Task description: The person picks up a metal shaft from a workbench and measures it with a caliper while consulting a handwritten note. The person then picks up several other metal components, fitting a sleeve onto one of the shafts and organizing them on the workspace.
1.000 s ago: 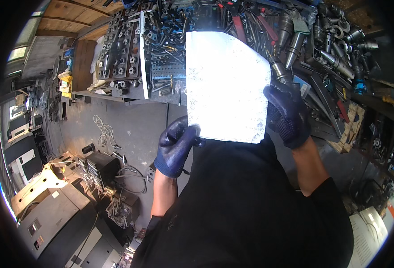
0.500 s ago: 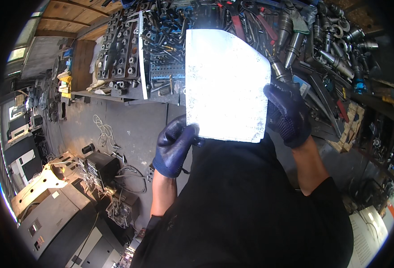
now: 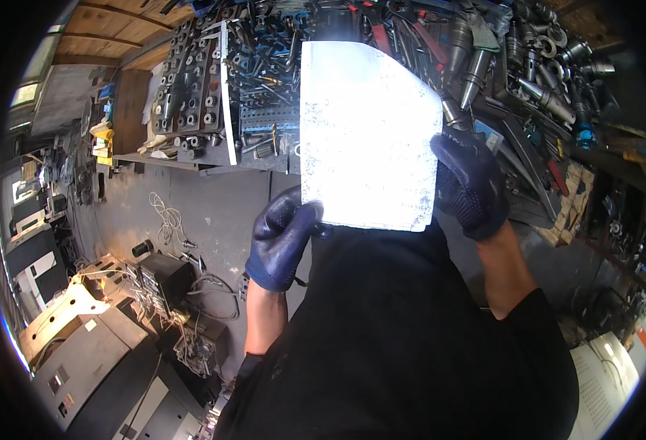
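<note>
A bright white sheet of paper (image 3: 371,139), smudged with dark specks and cut or folded slantwise at its upper right corner, is held up in front of my body. Its face is so bright that little on it can be read. My left hand (image 3: 283,238), in a dark blue coated glove, pinches the lower left corner between thumb and fingers. My right hand (image 3: 473,180), gloved the same way, grips the right edge, thumb in front; its other fingers are partly hidden behind the sheet.
Beyond the paper a workbench carries a rack of round metal collets (image 3: 191,95), drill bits (image 3: 268,88) and several steel tool holders (image 3: 477,81). A pale coiled cable (image 3: 167,220) lies on the floor at left. Grey machine cabinets (image 3: 92,367) stand at lower left.
The paper and both hands sit slightly higher and further left in the picture, and the bench behind has shifted a little too. Both grips are the same.
</note>
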{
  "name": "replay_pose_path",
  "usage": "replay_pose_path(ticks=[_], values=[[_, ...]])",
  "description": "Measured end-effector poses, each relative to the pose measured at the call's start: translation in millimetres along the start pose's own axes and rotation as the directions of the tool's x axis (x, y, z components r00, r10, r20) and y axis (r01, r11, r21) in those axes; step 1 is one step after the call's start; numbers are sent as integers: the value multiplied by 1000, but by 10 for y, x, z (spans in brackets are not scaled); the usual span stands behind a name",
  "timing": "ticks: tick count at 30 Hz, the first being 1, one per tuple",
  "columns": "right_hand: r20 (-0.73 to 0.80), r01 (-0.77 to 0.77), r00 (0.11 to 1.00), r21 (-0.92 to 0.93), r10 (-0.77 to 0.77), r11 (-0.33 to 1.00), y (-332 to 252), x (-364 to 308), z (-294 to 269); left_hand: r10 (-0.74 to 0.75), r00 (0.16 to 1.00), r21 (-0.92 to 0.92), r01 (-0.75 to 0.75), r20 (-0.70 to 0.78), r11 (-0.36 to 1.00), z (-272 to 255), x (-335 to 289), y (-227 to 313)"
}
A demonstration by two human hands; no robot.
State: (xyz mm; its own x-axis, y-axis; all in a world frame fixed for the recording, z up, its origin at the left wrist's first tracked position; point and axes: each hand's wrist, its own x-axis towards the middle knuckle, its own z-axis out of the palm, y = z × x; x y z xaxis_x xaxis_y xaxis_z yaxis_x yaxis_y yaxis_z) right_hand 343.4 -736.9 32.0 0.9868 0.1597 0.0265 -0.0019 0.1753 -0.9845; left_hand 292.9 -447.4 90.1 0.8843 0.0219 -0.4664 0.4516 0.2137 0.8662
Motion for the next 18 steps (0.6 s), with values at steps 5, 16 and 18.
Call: replay_pose_path(ticks=[5, 16, 18], values=[[49, 94, 995, -212, -86, 973, 6, -8, -69, -6, 1000, 23, 6, 0, 1000, 19, -11, 28], [64, 147, 989, -226, -136, 963, -57, -6, -35, -13, 1000, -6, 14, 6, 1000, 38, -10, 51], [102, 216, 976, -326, -193, 920, -75, 10, -54, -14, 1000, -3, 14, -2, 1000, 39, -16, 53]])
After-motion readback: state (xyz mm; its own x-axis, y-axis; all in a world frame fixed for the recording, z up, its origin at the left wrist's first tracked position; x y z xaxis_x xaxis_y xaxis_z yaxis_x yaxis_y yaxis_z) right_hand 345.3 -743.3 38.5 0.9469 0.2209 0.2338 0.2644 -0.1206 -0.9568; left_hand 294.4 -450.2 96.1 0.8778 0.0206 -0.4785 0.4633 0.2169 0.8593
